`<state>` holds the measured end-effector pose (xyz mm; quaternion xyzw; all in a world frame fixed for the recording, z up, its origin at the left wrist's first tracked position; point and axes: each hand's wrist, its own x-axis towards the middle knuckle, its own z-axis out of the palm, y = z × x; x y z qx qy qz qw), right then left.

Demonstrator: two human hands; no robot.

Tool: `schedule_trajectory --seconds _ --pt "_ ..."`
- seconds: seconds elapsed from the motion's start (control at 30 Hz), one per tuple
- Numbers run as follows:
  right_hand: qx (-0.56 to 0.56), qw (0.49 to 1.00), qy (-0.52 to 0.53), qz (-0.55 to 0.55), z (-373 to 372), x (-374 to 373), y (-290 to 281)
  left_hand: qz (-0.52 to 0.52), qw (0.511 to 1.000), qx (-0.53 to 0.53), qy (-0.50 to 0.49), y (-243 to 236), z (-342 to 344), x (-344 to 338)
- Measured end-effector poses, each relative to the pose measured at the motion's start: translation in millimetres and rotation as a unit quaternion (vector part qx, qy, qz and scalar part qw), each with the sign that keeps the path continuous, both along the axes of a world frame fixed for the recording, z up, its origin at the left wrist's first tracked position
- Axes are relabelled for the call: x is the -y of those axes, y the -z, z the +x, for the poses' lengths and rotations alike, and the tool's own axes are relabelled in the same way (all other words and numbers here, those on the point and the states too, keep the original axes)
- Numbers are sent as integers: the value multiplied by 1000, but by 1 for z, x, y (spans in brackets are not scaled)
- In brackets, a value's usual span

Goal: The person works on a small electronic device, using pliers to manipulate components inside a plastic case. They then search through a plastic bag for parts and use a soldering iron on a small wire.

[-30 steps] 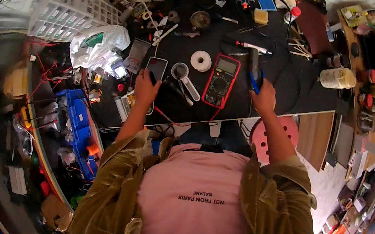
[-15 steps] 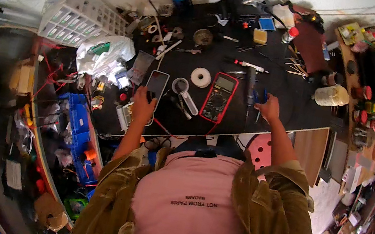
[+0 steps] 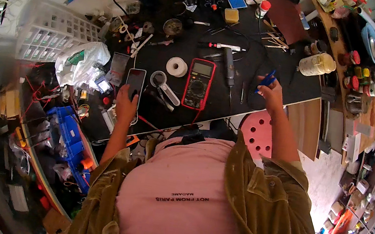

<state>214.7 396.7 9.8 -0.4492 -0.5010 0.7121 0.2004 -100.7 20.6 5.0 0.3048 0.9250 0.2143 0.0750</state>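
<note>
My left hand (image 3: 125,105) lies over the lower part of a smartphone (image 3: 136,78) with a dark screen and pale frame, its fingers resting on it. In my right hand (image 3: 272,94), raised near the front right of the bench, is a blue-handled tool (image 3: 267,79); it looks like small pliers, but the jaws cannot be made out. A thin metal tool (image 3: 242,92) lies beside that hand. Left of it is a dark-handled soldering iron or screwdriver (image 3: 229,68). A red-framed multimeter (image 3: 198,84), a magnifier (image 3: 165,87) and a white spool (image 3: 176,66) lie between my hands.
A clear drawer cabinet (image 3: 55,30) and a white plastic bag (image 3: 82,62) crowd the left. At the right stand a cream jar (image 3: 317,64) and a wooden shelf (image 3: 342,53) of bottles. A pink perforated stool (image 3: 258,135) is below the front edge.
My right hand has lifted and turned with the blue-handled tool, away from the thin metal tool. My left hand stays on the phone. The whole view has shifted, so the bench appears further left.
</note>
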Motion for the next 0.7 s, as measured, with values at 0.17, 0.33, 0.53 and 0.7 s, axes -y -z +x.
schedule_trajectory --seconds 0.17,0.33,0.53,0.7 --pt "-72 997 28 17 11 14 14 -28 1000 10 -9 -7 8 -9" --pt "-83 995 52 0 17 18 32 -37 999 4 2 -1 10 -5" --pt "-87 983 120 -113 19 25 20 -10 999 40 33 -13 28 -31" --pt "-51 984 77 -151 27 22 27 33 991 102 74 -25 52 -59"
